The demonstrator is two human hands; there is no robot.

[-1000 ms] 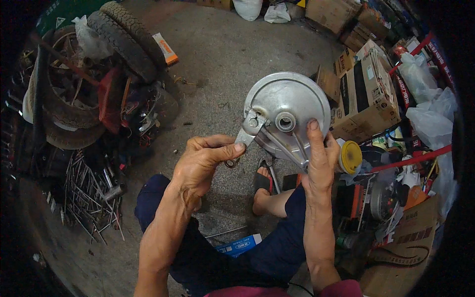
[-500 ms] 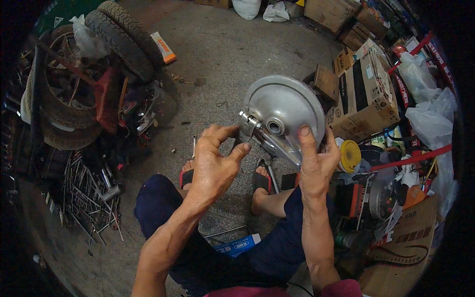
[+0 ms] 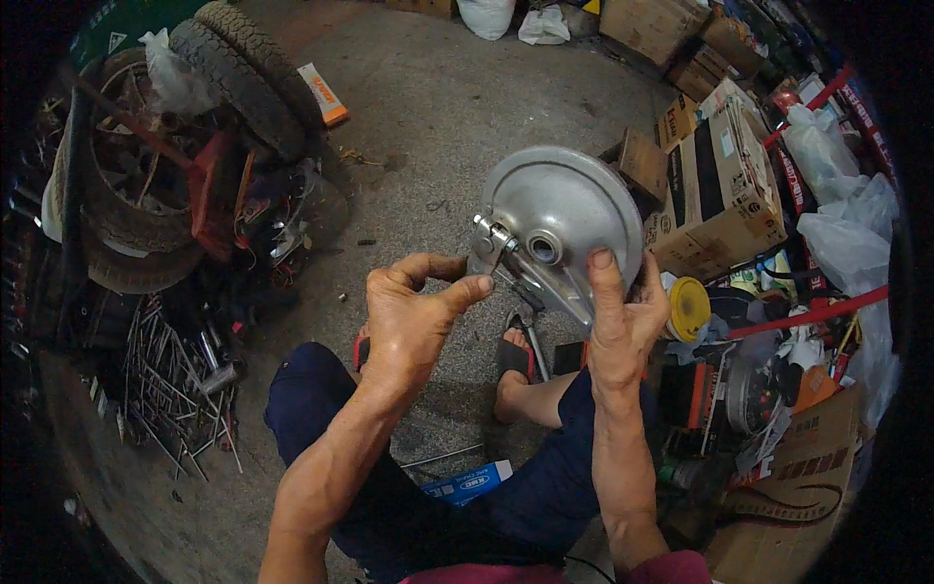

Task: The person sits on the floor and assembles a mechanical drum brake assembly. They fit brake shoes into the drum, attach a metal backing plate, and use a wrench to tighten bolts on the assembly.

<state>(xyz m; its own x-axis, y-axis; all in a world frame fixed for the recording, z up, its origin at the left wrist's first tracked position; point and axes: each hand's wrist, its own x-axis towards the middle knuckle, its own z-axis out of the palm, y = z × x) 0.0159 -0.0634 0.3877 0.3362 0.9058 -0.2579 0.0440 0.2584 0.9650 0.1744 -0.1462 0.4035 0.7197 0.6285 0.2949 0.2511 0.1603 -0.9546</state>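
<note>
Nearest, at six o'clock from the middle of the view, a blue box [image 3: 472,484] is partly covered by the dark trousers [image 3: 545,477], so its full shape is lost. At two o'clock, the metal disc [image 3: 569,200] is held tilted in the air by the right hand [image 3: 625,326], at three o'clock: its rim is clasped, the thumb laid on the face and the fingers tucked behind, presumably so that the weight is borne there and the fittings are left clear. By the left hand [image 3: 413,316], at eight o'clock, the short lever [image 3: 481,261] on the disc is met with index finger and thumb; whether it is pinched or merely touched cannot be told, as the lever is foreshortened. The disc's far face is hidden, and the left sandal [image 3: 362,348] is largely masked by the left hand. Farther out, loose rods [image 3: 180,389] are heaped at eight o'clock, and a yellow lid [image 3: 689,308] is seen at three. Beyond, tyres [image 3: 238,83] are stacked between ten and eleven, perhaps to save room, and a large cardboard box [image 3: 725,190] is set at two. Farthest, at twelve, a white bag [image 3: 486,18] is cut off by the upper edge.
</note>
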